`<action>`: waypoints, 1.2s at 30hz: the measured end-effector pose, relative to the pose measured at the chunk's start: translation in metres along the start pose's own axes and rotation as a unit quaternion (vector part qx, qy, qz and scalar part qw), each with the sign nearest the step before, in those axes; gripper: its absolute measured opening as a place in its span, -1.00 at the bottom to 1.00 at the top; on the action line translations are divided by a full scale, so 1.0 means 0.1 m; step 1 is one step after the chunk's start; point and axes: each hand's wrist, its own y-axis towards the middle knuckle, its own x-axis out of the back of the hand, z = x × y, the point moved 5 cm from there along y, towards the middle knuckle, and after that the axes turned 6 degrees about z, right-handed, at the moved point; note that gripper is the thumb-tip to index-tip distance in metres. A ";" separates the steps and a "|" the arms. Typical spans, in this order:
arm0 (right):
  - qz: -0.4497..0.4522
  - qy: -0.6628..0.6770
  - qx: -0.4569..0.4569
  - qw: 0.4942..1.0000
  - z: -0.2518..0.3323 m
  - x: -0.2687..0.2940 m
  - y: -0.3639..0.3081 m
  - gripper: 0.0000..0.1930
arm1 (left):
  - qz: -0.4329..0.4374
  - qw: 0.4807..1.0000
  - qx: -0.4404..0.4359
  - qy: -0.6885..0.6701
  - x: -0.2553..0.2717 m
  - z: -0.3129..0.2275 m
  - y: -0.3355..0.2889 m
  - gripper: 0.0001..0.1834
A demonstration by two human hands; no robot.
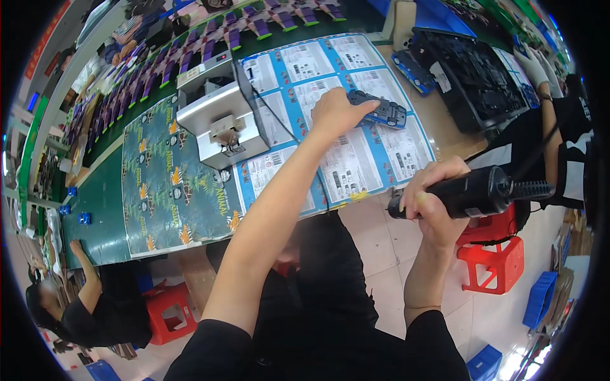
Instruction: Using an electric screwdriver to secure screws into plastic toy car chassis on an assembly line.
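My left hand [335, 112] reaches over the table and has its fingers closed on a blue toy car [387, 114]. The car lies with its dark underside up on the printed sheets [346, 155]. To the right, past the table's front edge, my right hand [435, 200] is wrapped round a black electric screwdriver [473, 192]. Its ribbed nose ring points left and its cord leaves at the right end. The screwdriver is apart from the car; no bit can be made out at its tip.
A silver bench machine [223, 120] stands left of my left hand. A second blue toy car [414, 73] lies beside a black tray [470, 79] of dark parts. Co-workers sit at both sides. Red stools [492, 263] are on the floor. Purple-and-green pieces [257, 25] line the belt behind.
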 end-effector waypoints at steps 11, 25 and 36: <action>-0.011 0.179 0.040 0.983 0.03 -0.27 0.20 -0.80 | -0.092 0.846 -0.123 -0.510 0.70 0.52 -1.45 -0.65; 0.054 0.113 0.125 0.984 -0.33 -2.43 1.17 -0.87 | -0.132 0.581 0.023 -0.803 1.06 1.81 -2.56 -0.59; 0.115 0.046 0.018 0.992 -0.37 -2.63 1.26 -0.81 | -0.165 0.727 0.006 -0.666 1.03 1.73 -2.52 -0.75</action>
